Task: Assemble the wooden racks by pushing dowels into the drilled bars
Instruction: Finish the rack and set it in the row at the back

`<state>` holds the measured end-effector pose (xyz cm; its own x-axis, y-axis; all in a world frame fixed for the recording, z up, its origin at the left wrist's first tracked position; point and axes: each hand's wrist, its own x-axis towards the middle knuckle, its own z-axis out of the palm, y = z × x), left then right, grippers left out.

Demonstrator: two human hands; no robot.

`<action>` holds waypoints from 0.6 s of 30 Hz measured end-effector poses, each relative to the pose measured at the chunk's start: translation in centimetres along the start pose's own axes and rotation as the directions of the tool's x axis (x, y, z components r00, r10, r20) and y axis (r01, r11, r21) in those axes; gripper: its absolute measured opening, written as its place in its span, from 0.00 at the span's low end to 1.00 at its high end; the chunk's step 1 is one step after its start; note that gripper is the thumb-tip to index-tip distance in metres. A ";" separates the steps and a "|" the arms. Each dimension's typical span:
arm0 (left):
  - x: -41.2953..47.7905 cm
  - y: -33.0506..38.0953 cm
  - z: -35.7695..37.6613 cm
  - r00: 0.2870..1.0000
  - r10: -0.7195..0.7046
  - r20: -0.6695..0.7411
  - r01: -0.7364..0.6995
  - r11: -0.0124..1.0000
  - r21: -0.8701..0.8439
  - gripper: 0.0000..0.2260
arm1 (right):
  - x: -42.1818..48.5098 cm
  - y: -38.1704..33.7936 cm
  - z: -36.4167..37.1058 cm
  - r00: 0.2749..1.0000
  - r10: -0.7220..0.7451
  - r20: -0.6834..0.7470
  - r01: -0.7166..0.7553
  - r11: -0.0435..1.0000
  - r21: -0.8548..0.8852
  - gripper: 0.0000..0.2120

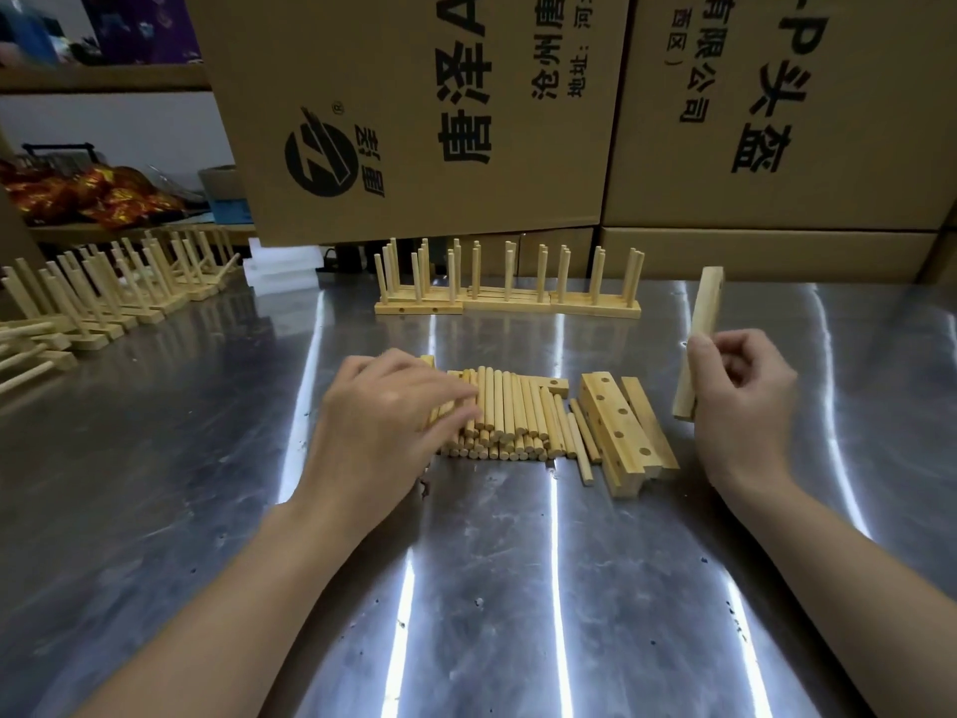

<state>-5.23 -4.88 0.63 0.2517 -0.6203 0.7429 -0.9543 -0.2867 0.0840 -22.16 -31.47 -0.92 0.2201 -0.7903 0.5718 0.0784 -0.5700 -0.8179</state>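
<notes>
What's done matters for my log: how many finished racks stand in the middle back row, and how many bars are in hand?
finished racks, middle back row: 3
bar held in the right hand: 1
Total: 4

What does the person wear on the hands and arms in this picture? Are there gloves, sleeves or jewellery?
Nothing worn shows in the picture. The left hand and the right hand are bare, with no gloves and no rings. The left forearm and the right forearm are bare too, down to the frame's edge: no sleeve, watch or bracelet is visible.
</notes>
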 end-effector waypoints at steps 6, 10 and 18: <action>0.4 1.7 -0.6 0.887 -0.438 -0.144 0.297 0.782 -0.548 0.08 | -1.5 -7.4 0.4 0.957 -0.145 0.250 0.110 0.983 0.150 0.05; 0.9 2.7 -0.9 0.780 -0.626 -0.012 0.404 0.517 -0.755 0.09 | -4.1 -11.1 0.5 0.871 -0.134 0.473 -0.016 0.954 0.298 0.07; 1.3 4.0 -0.9 0.773 -0.278 0.571 0.568 -0.100 -0.817 0.24 | -7.9 -9.7 1.3 0.872 -0.178 0.456 0.097 0.976 0.196 0.09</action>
<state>-8.91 -6.18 2.52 0.5520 -0.8160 0.1717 0.1068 0.2734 0.9560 -23.43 -19.41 2.47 0.6210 -0.4851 0.6157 0.2886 -0.5888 -0.7550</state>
